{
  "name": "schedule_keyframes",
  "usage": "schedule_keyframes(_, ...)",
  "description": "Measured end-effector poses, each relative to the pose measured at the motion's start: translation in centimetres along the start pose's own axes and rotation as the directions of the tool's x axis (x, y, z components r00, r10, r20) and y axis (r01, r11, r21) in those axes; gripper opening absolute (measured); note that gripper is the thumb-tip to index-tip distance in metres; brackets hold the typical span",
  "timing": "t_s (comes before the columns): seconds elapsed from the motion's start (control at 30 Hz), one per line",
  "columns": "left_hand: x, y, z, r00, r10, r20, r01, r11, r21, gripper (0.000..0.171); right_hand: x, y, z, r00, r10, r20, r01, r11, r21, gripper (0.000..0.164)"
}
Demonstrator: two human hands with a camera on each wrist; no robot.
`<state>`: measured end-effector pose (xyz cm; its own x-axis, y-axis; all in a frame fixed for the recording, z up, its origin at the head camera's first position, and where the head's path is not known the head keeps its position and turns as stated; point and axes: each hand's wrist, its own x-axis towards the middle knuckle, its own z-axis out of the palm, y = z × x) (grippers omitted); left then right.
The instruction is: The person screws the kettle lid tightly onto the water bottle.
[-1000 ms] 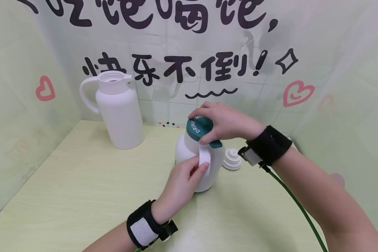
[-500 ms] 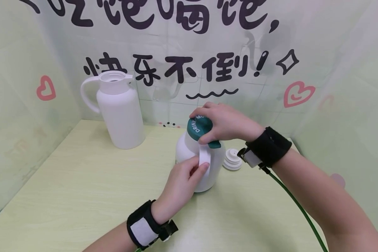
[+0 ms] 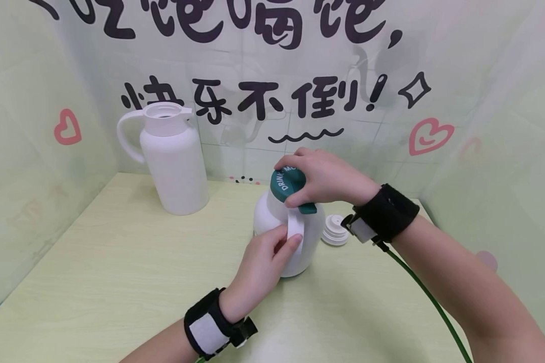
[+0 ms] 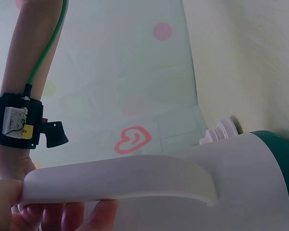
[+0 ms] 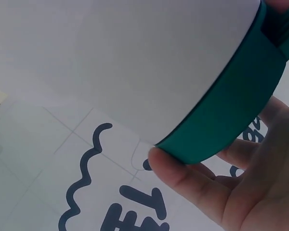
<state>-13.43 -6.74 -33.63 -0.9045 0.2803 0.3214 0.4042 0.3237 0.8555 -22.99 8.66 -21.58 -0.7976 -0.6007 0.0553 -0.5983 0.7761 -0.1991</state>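
Note:
A white vacuum jug (image 3: 265,217) with a dark green lid (image 3: 288,182) stands upright on the table in the head view. My left hand (image 3: 259,264) holds its white handle (image 3: 294,222), thumb on one side and fingers on the other; the left wrist view shows this handle (image 4: 120,180) up close. Over the top, my right hand (image 3: 324,176) grips the lid, with its thumb at the near side and fingertips at the far rim. In the right wrist view the fingers wrap the green lid (image 5: 221,110). The palm hides part of the lid's top.
Just right of the jug lies a white ringed stopper (image 3: 335,230). A taller white jug (image 3: 177,166) with its top uncovered stands at the back left of the pale table (image 3: 131,272). Behind is a printed curtain (image 3: 240,126). A green cable (image 3: 429,287) trails from the right wristband.
The lid has turned slightly clockwise under my right hand: its tab and my thumb shift a little left, the far fingertips right. My left hand keeps hold of the handle.

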Motion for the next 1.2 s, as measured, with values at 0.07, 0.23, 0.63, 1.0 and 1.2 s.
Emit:
schedule_keyframes(0.07,0.0,0.0,0.0,1.000,-0.001,0.001,0.001,1.000,-0.001,0.022,0.1,0.0,0.0,1.000,0.002,0.005,-0.002,1.000,0.000,0.059)
schedule_keyframes(0.23,0.0,-0.1,-0.1,1.000,0.000,0.004,0.000,1.000,-0.004,0.023,0.3,0.0,0.0,1.000,-0.004,0.021,0.004,1.000,0.000,0.060)
schedule_keyframes(0.63,0.2,-0.1,0.0,0.999,0.003,0.033,-0.002,1.000,-0.005,0.025,0.3,0.8,-0.2,0.997,-0.030,0.073,0.026,0.998,0.052,0.069)
schedule_keyframes(1.0,0.2,-0.1,0.1,0.999,0.025,0.034,-0.024,1.000,-0.005,0.026,0.6,1.1,-0.9,0.987,-0.033,0.158,0.018,0.996,0.093,0.066)
schedule_keyframes(1.2,0.1,-0.1,0.0,1.000,0.021,0.023,-0.021,1.000,0.000,0.026,0.7,0.8,-0.7,0.992,-0.059,0.114,0.051,0.996,0.072,0.062)
